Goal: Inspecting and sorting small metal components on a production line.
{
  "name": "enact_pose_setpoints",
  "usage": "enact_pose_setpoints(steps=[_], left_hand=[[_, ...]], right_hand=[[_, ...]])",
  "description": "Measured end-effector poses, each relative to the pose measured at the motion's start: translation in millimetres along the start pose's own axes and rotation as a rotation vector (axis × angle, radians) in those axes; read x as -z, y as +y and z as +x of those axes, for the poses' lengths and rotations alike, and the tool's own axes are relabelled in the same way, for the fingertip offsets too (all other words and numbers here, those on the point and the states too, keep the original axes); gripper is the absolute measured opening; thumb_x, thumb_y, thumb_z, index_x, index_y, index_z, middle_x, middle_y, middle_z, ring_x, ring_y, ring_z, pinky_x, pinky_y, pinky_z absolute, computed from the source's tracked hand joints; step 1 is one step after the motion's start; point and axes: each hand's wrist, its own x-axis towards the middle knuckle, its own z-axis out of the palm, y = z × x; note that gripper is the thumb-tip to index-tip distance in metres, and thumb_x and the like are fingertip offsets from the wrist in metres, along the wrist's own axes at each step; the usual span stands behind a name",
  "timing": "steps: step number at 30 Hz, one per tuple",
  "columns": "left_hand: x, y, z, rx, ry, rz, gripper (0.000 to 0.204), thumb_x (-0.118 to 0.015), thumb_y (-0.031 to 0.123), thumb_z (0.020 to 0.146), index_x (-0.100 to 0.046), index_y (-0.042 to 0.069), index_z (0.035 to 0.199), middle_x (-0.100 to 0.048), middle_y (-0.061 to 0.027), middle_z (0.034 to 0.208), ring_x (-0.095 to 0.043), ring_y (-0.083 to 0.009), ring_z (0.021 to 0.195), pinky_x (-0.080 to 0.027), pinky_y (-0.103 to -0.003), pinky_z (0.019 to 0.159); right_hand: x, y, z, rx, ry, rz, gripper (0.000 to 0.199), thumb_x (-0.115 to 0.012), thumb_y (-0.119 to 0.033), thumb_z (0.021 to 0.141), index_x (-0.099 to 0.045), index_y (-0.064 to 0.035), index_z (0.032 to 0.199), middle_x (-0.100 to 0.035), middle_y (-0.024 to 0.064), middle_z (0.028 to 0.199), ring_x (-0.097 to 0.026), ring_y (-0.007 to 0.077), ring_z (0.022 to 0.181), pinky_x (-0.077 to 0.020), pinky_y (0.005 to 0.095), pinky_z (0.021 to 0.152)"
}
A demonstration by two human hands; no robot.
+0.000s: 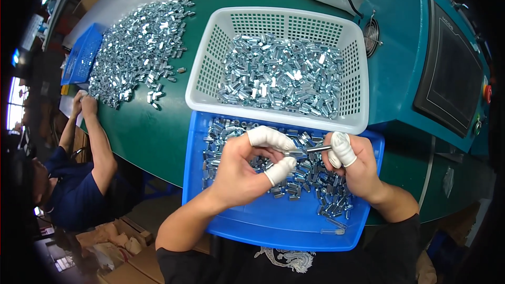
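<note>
My left hand [239, 173], white finger cots on its thumb and forefinger, pinches a small silvery hexagonal metal piece [296, 153]. In my right hand [360, 168], whose fingers also wear white cots, is a slim metal rod [317, 149]. Its tip points left and meets or nearly meets the end of the small piece; I cannot tell whether it is inside. Both hands are above a blue tray [252, 231] holding many similar metal pieces [334, 194]. A clear plastic tube [332, 231] lies near the tray's front right corner.
Behind the tray stands a white perforated basket [284, 111] full of the same pieces. A large heap [142, 37] lies on the green table [163, 131] beside a blue basket [81, 58]. Another person [79, 189] works at left. A teal machine with a dark screen [450, 68] stands right.
</note>
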Motion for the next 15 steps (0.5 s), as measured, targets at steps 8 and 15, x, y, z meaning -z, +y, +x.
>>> enact_pose_setpoints(steps=[8, 15], left_hand=[[-5, -6, -1, -0.029, -0.039, 0.037, 0.019, -0.068, -0.003, 0.078, -0.062, -0.001, 0.096, -0.063, -0.0068, 0.091, -0.061, -0.0107, 0.081, -0.050, -0.023, 0.074], [-6, -10, -2, -0.147, -0.067, 0.140, 0.016, -0.069, -0.003, 0.078, -0.061, -0.001, 0.092, -0.063, -0.0086, 0.090, -0.062, -0.0141, 0.085, -0.051, -0.025, 0.076]], right_hand=[[-7, 0, 0, 0.174, 0.034, -0.153, 0.045, -0.039, -0.035, 0.097, -0.050, -0.0041, 0.066, -0.048, -0.0015, 0.055, -0.034, 0.0024, 0.046, -0.0260, 0.0199, 0.043], [-4, 0, 2, 0.100, -0.008, -0.155, 0.047, -0.038, -0.038, 0.098, -0.050, -0.0042, 0.067, -0.047, -0.0017, 0.055, -0.035, 0.0028, 0.046, -0.0266, 0.0201, 0.042]])
